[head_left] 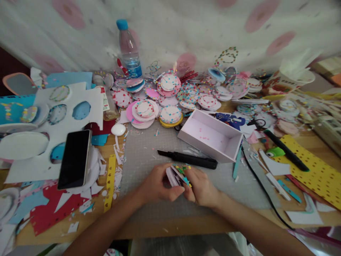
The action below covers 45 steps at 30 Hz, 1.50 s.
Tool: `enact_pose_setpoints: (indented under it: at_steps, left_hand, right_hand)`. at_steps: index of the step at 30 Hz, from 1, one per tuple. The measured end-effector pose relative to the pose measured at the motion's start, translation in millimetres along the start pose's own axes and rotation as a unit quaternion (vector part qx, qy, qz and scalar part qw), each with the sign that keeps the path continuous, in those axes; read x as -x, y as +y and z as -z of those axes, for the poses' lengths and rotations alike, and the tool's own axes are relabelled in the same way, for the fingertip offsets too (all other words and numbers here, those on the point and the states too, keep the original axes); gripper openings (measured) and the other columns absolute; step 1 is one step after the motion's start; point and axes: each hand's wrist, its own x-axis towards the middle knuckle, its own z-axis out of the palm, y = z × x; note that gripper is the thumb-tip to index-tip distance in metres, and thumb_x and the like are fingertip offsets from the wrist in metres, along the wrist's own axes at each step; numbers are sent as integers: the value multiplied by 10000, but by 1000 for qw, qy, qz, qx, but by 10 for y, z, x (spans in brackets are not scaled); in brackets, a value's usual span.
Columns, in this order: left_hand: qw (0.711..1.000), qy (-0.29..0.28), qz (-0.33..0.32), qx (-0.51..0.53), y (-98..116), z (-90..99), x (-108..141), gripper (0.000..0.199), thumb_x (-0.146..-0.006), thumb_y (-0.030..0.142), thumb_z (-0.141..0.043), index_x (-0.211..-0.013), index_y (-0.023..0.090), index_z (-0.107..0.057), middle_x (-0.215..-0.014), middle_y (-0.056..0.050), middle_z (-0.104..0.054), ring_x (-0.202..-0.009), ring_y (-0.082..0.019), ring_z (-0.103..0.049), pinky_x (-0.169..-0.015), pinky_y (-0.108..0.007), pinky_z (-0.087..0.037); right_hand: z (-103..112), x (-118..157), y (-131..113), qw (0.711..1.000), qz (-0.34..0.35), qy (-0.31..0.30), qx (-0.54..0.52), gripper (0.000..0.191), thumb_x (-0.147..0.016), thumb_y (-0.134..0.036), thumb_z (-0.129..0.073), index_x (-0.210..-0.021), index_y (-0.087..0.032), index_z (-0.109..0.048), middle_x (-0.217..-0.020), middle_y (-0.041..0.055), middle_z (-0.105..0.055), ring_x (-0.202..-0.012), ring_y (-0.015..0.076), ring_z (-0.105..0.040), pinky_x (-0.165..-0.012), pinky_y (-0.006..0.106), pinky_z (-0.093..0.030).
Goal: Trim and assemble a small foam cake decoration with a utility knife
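My left hand (159, 183) is closed round the edge of a small white layered paper disc (173, 176), held tilted above the grey cutting mat (144, 142). On the disc's right side sits a trim of green, yellow and turquoise stars (183, 171). The fingers of my right hand (200, 185) are closed at that star trim, partly covering it. Just beyond my hands lies a black craft knife (191, 159) with its blade to the left. Behind the knife stands a white open box (213, 137) with a few pink bits inside.
Several decorated paper discs (170, 115) are stacked along the back, beside a water bottle (130, 53). At left, a phone (74, 158) rests on white paper cutouts. Yellow dotted sheet (317, 174), a black cable (262, 188) and scraps lie at right.
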Motion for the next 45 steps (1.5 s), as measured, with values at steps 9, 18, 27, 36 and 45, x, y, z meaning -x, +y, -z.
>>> enact_pose_setpoints:
  at_steps: [9, 18, 27, 36, 45]
  left_hand:
    - [999, 31, 9, -32, 108, -11, -27, 198, -579, 292, -615, -717, 178, -529, -658, 0, -516, -652, -160, -466, -620, -273, -414]
    - [1000, 19, 15, -18, 114, 10, -28, 154, -587, 201, -560, -735, 181, -524, -691, 12, -499, -673, -156, -447, -648, -273, -402]
    - [994, 18, 68, 82, 93, 13, -36, 168, -609, 130, -538, -771, 166, -510, -692, 38, -465, -644, -115, -402, -601, -233, -355]
    - [956, 108, 75, 263, 19, 42, -51, 151, -623, 174, -601, -766, 161, -648, -702, -6, -601, -690, -154, -518, -621, -245, -408]
    - [829, 174, 114, 519, 196, 362, -122, 338, -642, 339, -567, -796, 61, -683, -816, -159, -674, -707, -194, -595, -612, -266, -470]
  right_hand:
    - [24, -24, -12, 999, 21, -20, 28, 248, -900, -225, -295, -918, -176, -537, -678, 69, -612, -617, 200, -582, -550, 301, -500]
    - [-17, -21, 11, 994, 46, -12, 95, 303, -926, -245, -279, -937, -135, -561, -673, 88, -606, -621, 213, -580, -509, 308, -489]
    - [-15, -40, 27, 994, 37, -35, 94, 362, -911, -272, -340, -1155, -79, -526, -801, 133, -651, -743, 244, -633, -581, 333, -536]
    - [-14, -23, 10, 987, -127, 3, -99, 511, -827, -379, -559, -1260, -157, -401, -908, 77, -617, -743, 193, -611, -630, 297, -526]
    - [139, -174, 121, 976, -161, -93, 117, 313, -802, -193, -554, -1111, -146, -568, -1038, 138, -574, -944, 302, -516, -784, 455, -444]
